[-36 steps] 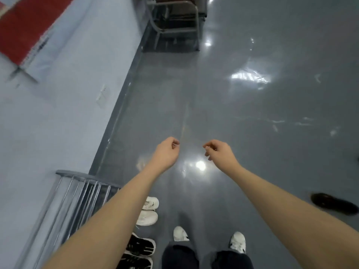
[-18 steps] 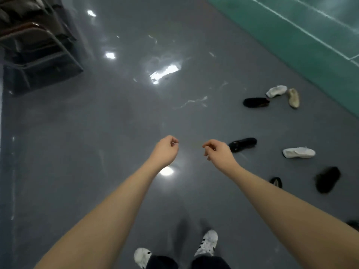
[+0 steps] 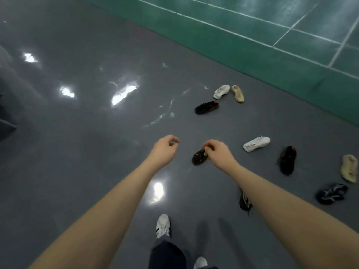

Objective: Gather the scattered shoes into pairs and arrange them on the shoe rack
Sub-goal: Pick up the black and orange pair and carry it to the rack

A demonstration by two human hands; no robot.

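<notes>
Several loose shoes lie scattered on the grey floor at the right. A white shoe lies beside a beige shoe, with a black shoe with red trim just below them. Nearer lie another white shoe, a black shoe, a second beige shoe and a black-and-white shoe. My left hand and my right hand hang out in front, fingers loosely curled, holding nothing. A black shoe shows on the floor just past my right fingers. The shoe rack is out of view.
My right forearm partly covers one more dark shoe. My own feet in white sneakers stand at the bottom. A green court floor with white lines borders the grey floor at the top right.
The view has swung right, away from the wall and rack, onto the scattered shoes. Both hands keep the same loose pose and I have stepped closer to the shoes.
</notes>
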